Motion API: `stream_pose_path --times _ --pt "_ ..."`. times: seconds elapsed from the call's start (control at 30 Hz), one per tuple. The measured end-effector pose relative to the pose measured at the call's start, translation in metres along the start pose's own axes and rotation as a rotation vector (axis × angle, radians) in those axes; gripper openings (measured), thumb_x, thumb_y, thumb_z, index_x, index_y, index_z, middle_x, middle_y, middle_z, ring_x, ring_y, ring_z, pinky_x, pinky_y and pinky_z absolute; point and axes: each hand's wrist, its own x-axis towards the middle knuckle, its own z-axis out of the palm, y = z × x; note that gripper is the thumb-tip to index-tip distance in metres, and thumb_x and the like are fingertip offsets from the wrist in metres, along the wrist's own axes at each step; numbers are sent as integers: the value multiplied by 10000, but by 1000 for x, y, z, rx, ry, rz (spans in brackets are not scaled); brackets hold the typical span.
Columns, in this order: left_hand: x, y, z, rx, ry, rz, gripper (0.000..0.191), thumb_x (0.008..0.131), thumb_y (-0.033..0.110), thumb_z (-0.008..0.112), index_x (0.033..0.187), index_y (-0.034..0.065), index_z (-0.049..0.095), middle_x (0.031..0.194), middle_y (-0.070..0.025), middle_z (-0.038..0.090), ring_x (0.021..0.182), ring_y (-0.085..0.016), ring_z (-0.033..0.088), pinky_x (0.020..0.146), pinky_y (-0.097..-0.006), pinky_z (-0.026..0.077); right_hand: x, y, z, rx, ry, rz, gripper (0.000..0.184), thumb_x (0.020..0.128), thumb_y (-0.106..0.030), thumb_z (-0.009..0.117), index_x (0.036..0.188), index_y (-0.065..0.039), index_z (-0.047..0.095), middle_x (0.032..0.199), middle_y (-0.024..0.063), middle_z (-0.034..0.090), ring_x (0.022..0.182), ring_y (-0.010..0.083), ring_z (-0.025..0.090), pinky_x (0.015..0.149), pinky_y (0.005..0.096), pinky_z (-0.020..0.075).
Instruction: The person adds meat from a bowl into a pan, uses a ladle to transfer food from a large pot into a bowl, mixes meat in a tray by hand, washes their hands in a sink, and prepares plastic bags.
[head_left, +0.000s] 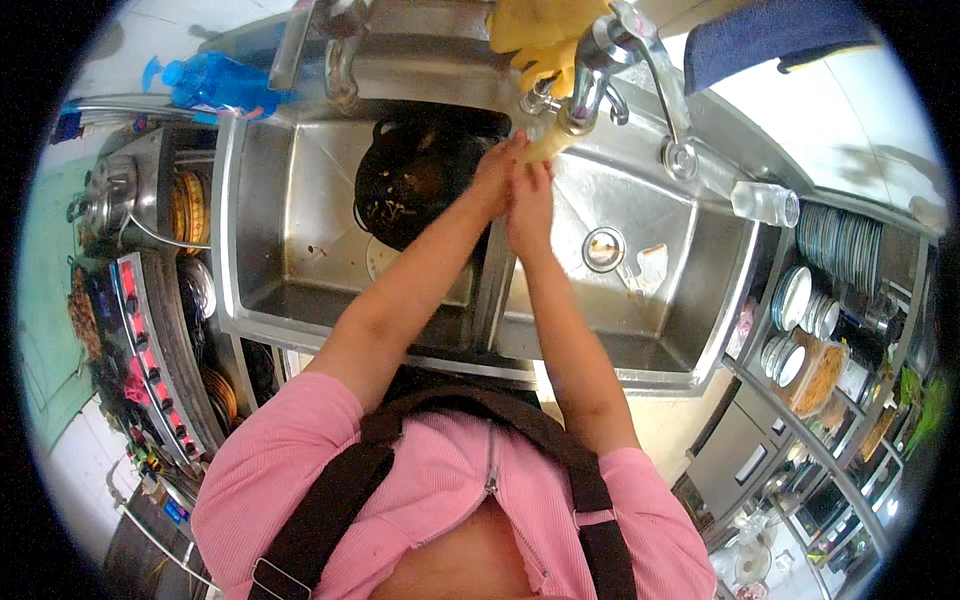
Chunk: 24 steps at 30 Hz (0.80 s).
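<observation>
Both hands are close together over the divider of a double stainless steel sink, just below the mouth of a chrome faucet. My left hand reaches in beside a dark wok-like pan, which lies in the left basin with food scraps in it. My right hand touches or nearly touches the left one, its fingers pointing up towards the yellowish faucet end. Whether either hand holds something small cannot be told. In the right basin are a drain and a pale scrap.
Yellow rubber gloves hang behind the faucet. A blue pump bottle stands at the back left, a clear glass jar at the right rim. Stacked plates fill a right rack. A stove is at left.
</observation>
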Motion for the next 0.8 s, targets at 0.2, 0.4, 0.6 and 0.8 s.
stream_pose_path --times 0.2,0.4,0.6,0.8 --pt "5 15 2 -556 -93 -322 278 863 320 569 844 42 554 725 -96 583 659 -252 588 626 -381 495 9 3 -3 196 -166 -13 438 881 -192 495 1264 0 403 1257 179 448 1178 312 411 1006 367 301" --pt "10 11 -7 751 238 58 231 848 221 553 941 11 576 838 -141 614 763 -316 586 714 -377 468 -6 -8 7 -409 -39 -342 407 847 -218 533 1131 61 451 1125 285 503 1025 430 498 879 441 395" --pt "-21 16 10 1243 96 422 257 826 156 539 1018 -11 567 963 -165 602 879 -297 560 788 -312 429 50 19 -2 47 -171 307 237 832 -134 544 986 38 492 864 190 601 793 315 606 674 417 485" --pt "-58 44 18 762 18 183 241 847 114 461 1022 -23 554 1052 -139 586 1025 -242 537 907 -313 410 59 -2 -1 627 -250 435 167 825 -122 580 954 -39 516 644 51 489 571 184 511 551 310 476"
